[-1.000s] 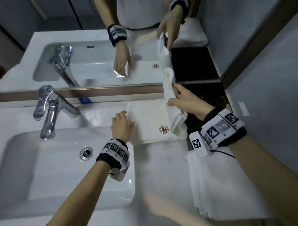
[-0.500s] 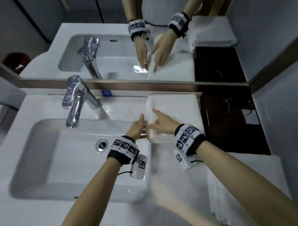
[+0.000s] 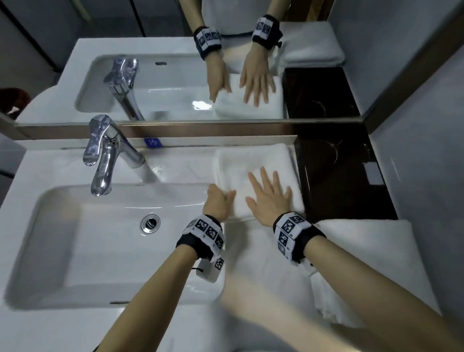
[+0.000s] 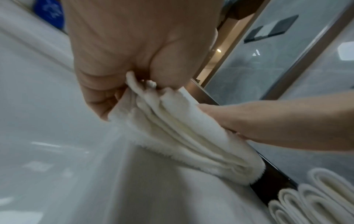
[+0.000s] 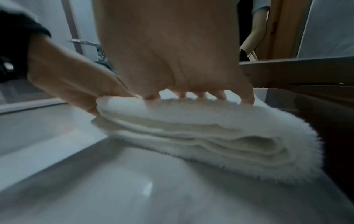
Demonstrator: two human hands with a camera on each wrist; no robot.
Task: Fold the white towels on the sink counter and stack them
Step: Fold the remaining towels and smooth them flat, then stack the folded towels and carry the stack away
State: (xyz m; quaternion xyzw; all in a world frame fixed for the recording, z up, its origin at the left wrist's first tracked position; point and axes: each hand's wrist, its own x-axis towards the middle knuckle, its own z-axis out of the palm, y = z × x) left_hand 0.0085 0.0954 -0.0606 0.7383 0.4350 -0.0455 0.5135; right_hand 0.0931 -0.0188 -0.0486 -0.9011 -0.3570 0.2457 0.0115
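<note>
where it pinched before, right hand [image 3: 268,197] flattens folded towel [image 3: 255,163].

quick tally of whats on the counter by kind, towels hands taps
Folded towel under the hands: 1
Other white towels, piled at right, number unclear: 1 pile
Hands: 2, left hand, right hand
Taps: 1
Total: 5

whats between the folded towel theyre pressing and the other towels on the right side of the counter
A strip of dark counter separates the folded towel under the right hand from the towel stack. The head view shows it; the left wrist view does too.
</note>
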